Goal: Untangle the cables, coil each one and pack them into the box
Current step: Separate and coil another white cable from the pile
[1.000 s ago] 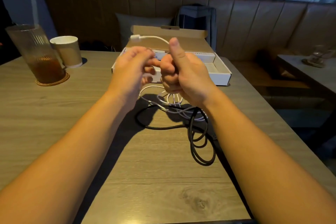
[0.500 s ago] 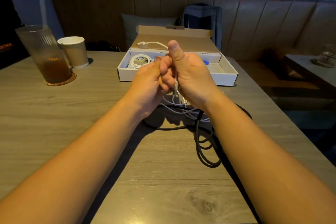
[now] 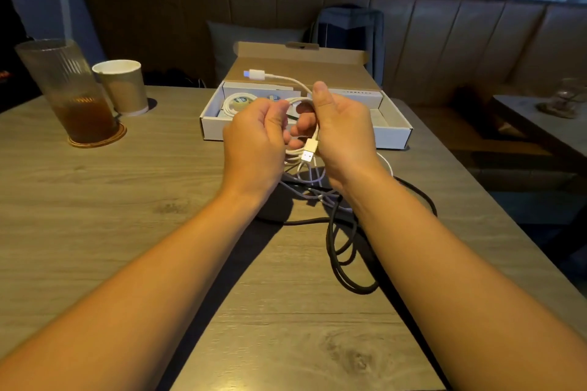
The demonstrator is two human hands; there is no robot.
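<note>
Our right hand [image 3: 343, 133] grips a small bundle of loops of the white cable [image 3: 282, 76], thumb upright against the strands. Our left hand [image 3: 257, 143] sits just beside it with fingers curled, pinching the top of the same loop. We hold the bundle above the bench [image 3: 127, 216], just in front of the open box [image 3: 394, 137]. One USB plug [image 3: 309, 151] hangs down between our palms, while the free tail rises from the right thumb and runs up and left over the box, ending in a second plug [image 3: 255, 74] whose long axis lies roughly level and points left. That tail is what the coming move turns on, we judge: it lies on the left hand's side, so the left hand is the nearer one to draw it round onto the bundle while the right holds the loops. Under our wrists, pale strands cross the black cable [image 3: 362, 289], which sprawls in loose loops towards us; we cannot tell whether those strands belong to the cable we hold. One finished coil [image 3: 236, 103] already lies in the box's left end, so the black cable looks like the main work left.
</note>
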